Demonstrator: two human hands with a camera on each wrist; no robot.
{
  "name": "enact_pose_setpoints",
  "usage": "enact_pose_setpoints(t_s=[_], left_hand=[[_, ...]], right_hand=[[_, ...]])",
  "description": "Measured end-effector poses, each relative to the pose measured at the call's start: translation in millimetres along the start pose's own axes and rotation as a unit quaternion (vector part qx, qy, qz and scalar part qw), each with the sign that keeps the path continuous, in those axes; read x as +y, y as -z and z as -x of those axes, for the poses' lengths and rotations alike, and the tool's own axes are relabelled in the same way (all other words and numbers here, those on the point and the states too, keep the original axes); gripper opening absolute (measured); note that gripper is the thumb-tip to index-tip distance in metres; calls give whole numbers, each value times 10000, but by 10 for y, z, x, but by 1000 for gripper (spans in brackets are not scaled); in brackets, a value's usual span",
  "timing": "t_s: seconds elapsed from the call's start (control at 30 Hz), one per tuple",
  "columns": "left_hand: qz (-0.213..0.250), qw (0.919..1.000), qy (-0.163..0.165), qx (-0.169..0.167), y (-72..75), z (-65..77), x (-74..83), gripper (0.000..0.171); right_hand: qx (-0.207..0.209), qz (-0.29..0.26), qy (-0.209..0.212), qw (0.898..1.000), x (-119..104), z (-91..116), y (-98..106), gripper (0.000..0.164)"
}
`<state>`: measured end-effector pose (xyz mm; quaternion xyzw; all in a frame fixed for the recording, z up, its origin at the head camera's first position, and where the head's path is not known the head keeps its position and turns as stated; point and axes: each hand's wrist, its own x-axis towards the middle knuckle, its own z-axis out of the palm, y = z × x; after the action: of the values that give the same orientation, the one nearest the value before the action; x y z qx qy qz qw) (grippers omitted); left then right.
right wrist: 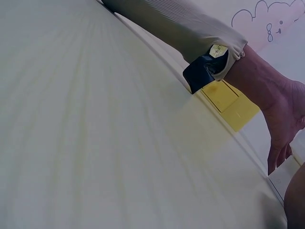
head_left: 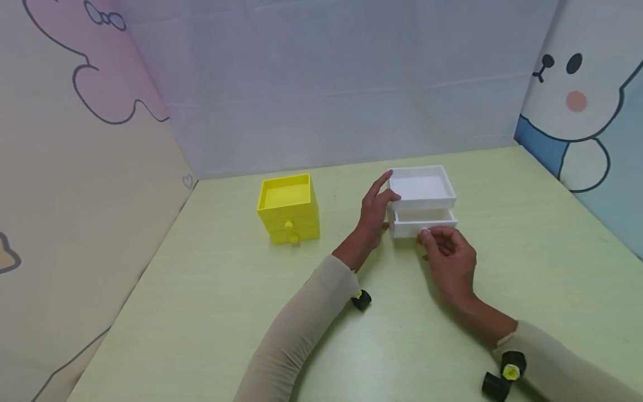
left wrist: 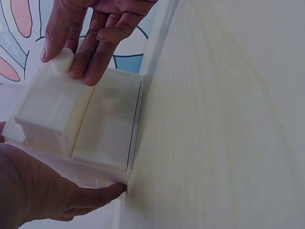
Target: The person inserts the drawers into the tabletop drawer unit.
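A small white drawer box (head_left: 421, 202) with a shallow tray top stands on the table. Its upper drawer (head_left: 424, 228) is pulled part way out; the lower drawer (left wrist: 107, 124) sits flush in the left wrist view. My right hand (head_left: 452, 262) pinches the round white knob (left wrist: 63, 61) of the pulled-out drawer between thumb and fingers. My left hand (head_left: 372, 215) holds the box at its left side, with digits over the top rim and others lower along the side wall. That drawer's inside (head_left: 424, 214) shows as a narrow strip.
A yellow drawer box (head_left: 288, 209) with round knobs stands to the left on the pale table (head_left: 201, 312). Cartoon-printed side panels and a pale back sheet (head_left: 341, 84) enclose the table. Each sleeve carries a black wrist camera (head_left: 361, 300).
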<state>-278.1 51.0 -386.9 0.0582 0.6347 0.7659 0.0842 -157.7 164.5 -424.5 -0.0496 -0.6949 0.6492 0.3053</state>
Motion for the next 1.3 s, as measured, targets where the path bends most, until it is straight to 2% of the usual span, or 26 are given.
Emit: enact_pose_setpoints(t_s=[0.4, 0.93, 1.3], left_hand=[[-35, 9999, -35, 140, -9, -30, 35, 57], [-20, 10000, 20, 35, -6, -38, 2, 57], [-79, 9999, 98, 80, 0, -21, -14, 57]], right_hand=[[17, 77, -91, 9999, 0, -89, -36, 19], [167, 275, 5, 9995, 85, -188, -111, 20], [219, 370, 83, 9990, 149, -255, -139, 23]])
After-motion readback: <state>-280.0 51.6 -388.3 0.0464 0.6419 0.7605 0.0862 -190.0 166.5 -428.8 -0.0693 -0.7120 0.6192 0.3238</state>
